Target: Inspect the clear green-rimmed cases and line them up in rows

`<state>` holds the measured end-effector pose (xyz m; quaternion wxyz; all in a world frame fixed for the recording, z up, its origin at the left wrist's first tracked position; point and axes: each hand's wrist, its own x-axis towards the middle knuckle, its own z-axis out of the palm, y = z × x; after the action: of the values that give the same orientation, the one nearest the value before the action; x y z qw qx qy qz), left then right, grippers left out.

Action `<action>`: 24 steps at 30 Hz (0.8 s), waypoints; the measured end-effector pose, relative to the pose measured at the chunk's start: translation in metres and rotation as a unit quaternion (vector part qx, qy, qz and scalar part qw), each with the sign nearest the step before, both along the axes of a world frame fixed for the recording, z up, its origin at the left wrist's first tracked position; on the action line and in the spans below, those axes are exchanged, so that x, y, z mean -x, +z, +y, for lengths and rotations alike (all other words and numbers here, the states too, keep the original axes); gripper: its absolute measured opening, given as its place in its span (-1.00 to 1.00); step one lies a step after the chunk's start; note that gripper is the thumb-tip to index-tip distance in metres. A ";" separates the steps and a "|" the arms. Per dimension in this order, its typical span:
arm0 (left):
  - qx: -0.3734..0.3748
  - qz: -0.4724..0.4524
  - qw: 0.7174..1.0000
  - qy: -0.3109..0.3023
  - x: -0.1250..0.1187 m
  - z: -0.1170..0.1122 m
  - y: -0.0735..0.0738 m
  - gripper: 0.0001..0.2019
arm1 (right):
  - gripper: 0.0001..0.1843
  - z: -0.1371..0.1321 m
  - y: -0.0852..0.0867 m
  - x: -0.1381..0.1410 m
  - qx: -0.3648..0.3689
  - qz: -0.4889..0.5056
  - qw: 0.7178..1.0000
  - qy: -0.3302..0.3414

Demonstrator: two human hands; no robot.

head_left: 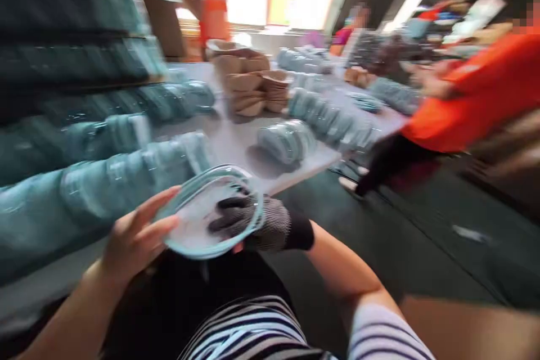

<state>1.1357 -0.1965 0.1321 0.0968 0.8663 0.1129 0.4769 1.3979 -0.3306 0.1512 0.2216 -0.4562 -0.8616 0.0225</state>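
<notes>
In front of my lap is a clear oval piece (198, 219) with a pale blue-green rim, tilted towards me. It looks like a shallow dish or lid, perhaps more than one nested; blur hides the exact kind. My bare left hand (139, 230) grips its left edge. My right hand (248, 222), in a grey and black knit glove, holds the right side, with dark fingers over the inner face and a fingertip under the lower rim. Just beyond, a long row of similar bluish pieces (126, 174) lies on the table (228, 143).
A short bundle of bluish pieces (287, 140) lies near the table corner, with stacked brown cardboard forms (253, 81) behind. More rows fill the left (109, 56). A co-worker in an orange top (476, 95) stands right; another orange-clad person (213, 5) is behind. A cardboard box (468, 326) sits lower right.
</notes>
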 end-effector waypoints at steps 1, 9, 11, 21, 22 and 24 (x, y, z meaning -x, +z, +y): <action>-0.039 0.017 0.999 0.034 0.021 -0.002 0.000 -0.97 | -0.77 0.013 -0.005 0.007 -0.019 0.021 0.999 0.047; 0.043 -0.001 0.998 0.036 0.042 0.004 -0.011 -0.63 | -0.28 0.008 -0.031 -0.011 -0.227 0.068 0.963 -0.132; 0.217 0.008 0.975 -0.051 0.031 0.001 -0.016 -0.47 | -0.17 -0.005 -0.030 0.001 -0.237 0.084 0.959 -0.130; 0.559 -0.027 0.820 -0.118 -0.026 -0.014 -0.068 -0.27 | -0.48 0.050 -0.020 -0.050 -0.297 0.007 0.894 -0.335; 0.548 -0.013 0.829 -0.113 -0.025 -0.016 -0.072 -0.37 | -0.49 0.060 -0.026 -0.060 -0.278 -0.007 0.886 -0.371; 0.504 0.013 0.859 -0.092 -0.020 -0.020 -0.073 -0.52 | -0.47 0.076 -0.040 -0.076 -0.223 -0.030 0.877 -0.424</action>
<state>1.1553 -0.2164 0.0589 0.5619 0.7117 0.2592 0.3325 1.4740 -0.2549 0.1111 0.2798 -0.7166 -0.5742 -0.2803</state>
